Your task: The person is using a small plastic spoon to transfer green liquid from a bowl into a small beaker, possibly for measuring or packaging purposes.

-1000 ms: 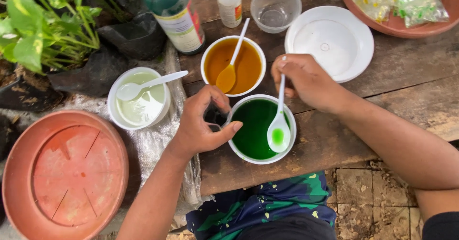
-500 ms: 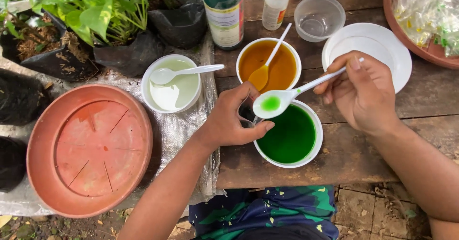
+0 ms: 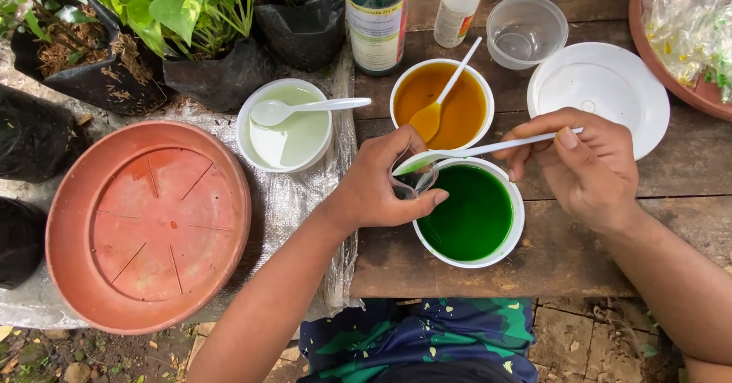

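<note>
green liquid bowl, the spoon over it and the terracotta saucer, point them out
green liquid bowl [image 3: 499, 255]: head view, white rim at lower right.
spoon [image 3: 488, 149]: head view, middle of its white handle.
terracotta saucer [image 3: 145, 226]: head view, centre of its flat base.

We count three white bowls of liquid: green [image 3: 469, 215], orange [image 3: 457, 108] and pale [image 3: 293, 135]. Three white spoons, one to each: [image 3: 488, 149], [image 3: 446, 93], [image 3: 305, 108]. Two bottles, one dark [image 3: 376, 17], one white [image 3: 458, 5]. One clear cup [image 3: 526, 30], one white lid [image 3: 598, 93], one terracotta saucer [image 3: 145, 223].
</note>
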